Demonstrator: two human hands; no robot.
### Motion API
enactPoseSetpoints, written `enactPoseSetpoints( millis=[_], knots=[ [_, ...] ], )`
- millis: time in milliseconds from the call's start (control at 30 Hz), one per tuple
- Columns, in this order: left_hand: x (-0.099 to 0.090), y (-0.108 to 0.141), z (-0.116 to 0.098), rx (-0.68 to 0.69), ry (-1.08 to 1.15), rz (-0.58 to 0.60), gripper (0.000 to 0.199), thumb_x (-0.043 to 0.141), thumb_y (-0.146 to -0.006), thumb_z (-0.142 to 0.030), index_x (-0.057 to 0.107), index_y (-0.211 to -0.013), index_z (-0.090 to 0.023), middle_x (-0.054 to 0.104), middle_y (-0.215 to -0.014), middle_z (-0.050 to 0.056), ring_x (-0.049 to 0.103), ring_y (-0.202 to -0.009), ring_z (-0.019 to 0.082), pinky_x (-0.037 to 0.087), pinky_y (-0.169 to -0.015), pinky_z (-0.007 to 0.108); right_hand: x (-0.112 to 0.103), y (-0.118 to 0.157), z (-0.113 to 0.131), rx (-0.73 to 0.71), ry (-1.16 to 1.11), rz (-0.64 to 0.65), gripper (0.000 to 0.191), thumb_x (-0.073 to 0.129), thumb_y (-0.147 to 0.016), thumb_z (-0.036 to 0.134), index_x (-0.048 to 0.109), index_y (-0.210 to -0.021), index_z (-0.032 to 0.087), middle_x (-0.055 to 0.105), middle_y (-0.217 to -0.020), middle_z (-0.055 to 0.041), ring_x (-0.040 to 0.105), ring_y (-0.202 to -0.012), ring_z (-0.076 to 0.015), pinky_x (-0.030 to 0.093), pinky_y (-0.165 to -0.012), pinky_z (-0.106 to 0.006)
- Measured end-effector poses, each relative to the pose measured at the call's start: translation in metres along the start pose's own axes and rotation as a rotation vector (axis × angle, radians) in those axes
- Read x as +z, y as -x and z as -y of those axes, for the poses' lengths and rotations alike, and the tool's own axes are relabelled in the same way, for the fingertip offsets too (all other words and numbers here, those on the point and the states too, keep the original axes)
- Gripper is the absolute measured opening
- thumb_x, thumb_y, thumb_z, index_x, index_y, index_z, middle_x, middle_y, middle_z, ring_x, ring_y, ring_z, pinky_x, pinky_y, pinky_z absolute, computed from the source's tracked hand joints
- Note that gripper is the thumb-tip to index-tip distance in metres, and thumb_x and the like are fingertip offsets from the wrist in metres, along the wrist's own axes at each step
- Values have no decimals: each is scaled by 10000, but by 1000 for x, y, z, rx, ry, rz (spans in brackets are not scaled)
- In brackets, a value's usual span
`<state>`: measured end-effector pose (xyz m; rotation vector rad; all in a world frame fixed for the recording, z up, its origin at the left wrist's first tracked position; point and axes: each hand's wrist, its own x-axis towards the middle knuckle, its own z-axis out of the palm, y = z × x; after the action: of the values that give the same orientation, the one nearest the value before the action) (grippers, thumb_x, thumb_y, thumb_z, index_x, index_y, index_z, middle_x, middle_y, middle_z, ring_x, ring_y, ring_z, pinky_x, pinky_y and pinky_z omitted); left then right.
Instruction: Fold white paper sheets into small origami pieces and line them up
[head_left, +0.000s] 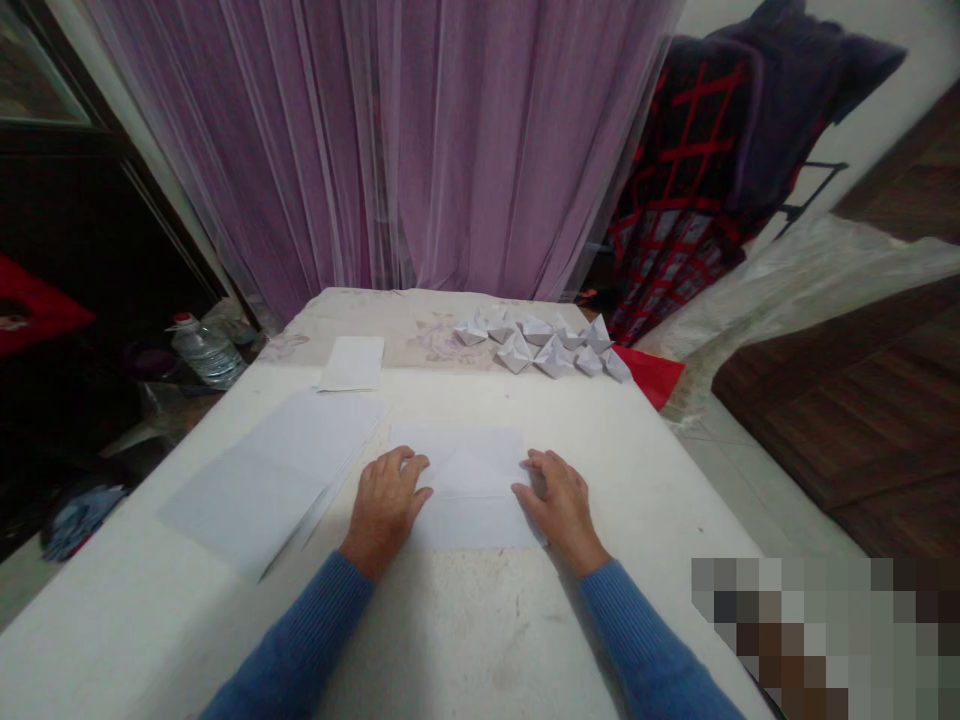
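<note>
A white paper sheet with faint fold lines (469,490) lies flat on the white-covered table (465,640), directly in front of me. My left hand (386,510) rests on the sheet's left edge, fingers spread on the paper. My right hand (562,510) touches its right edge in the same way, and neither hand grips it. To the left lies a stack of white paper sheets (270,480). Beyond it is a small white paper rectangle (352,363). Several folded white paper boats (536,345) stand in a cluster at the far end of the table.
A red paper piece (652,375) sticks out past the table's far right corner. A plastic water bottle (206,350) stands low beyond the left edge. A purple curtain (375,150) hangs behind the table, and dark red-patterned cloth (697,170) hangs to the right.
</note>
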<state>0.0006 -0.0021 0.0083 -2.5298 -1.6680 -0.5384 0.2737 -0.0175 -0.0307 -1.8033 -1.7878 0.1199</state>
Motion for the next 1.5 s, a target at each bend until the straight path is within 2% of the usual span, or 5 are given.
enactPoseSetpoints(
  millis=[300,567,900,1267,1500],
  knots=[
    [0,-12,1,569,-170,186,481,460,-954,-231,408,-1396,-413,466,-1445,47,401,-1335,223,186,-1128,469,6,0,2,-75,86,-10,316,576,-807,246,606,-1122,243,538,-1370,-94,429,-1303,-286,323,-1025,-474],
    [-4,-21,-6,627,-204,267,522,468,-916,-133,426,-1386,-356,487,-1431,71,431,-1325,233,208,-1120,497,0,1,14,-101,116,-40,258,556,-830,191,628,-1075,224,555,-1348,-97,413,-1304,-283,306,-1024,-477],
    [-3,-20,-11,664,-278,172,465,455,-923,-126,483,-1353,-301,590,-1277,77,512,-1218,219,269,-1101,466,-7,14,46,-510,180,102,245,581,-879,123,674,-1076,234,681,-1075,-48,551,-944,-183,394,-836,-310],
    [-10,-2,30,645,-320,207,574,448,-899,-92,405,-1414,-341,570,-1315,75,503,-1228,226,260,-1095,484,-24,23,33,-458,328,161,353,547,-844,73,636,-1154,217,661,-1125,-53,546,-965,-191,304,-994,-386],
    [-31,13,46,563,-359,262,624,429,-862,-23,438,-1396,-345,576,-1310,71,491,-1247,223,253,-1109,472,-19,26,59,-302,402,250,294,514,-834,63,667,-1076,133,661,-1090,-115,568,-990,-220,289,-1052,-399]
  ],
)
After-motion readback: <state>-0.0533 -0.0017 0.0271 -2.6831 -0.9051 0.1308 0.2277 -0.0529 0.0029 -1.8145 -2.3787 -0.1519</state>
